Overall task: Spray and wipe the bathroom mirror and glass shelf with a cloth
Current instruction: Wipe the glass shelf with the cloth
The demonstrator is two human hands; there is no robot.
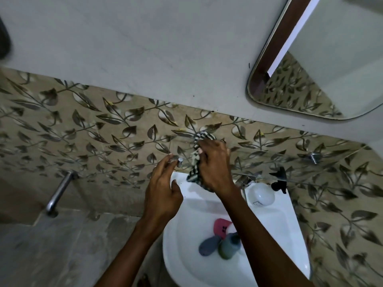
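R hand [215,162] gripping cloth [196,170], glass shelf [259,160]

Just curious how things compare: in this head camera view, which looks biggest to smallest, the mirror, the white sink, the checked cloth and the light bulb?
1. White sink, though it sits nearest the camera, and the mirror, cut off by the frame, comes close.
2. Mirror.
3. Checked cloth, partly bunched in the right hand.
4. Light bulb.
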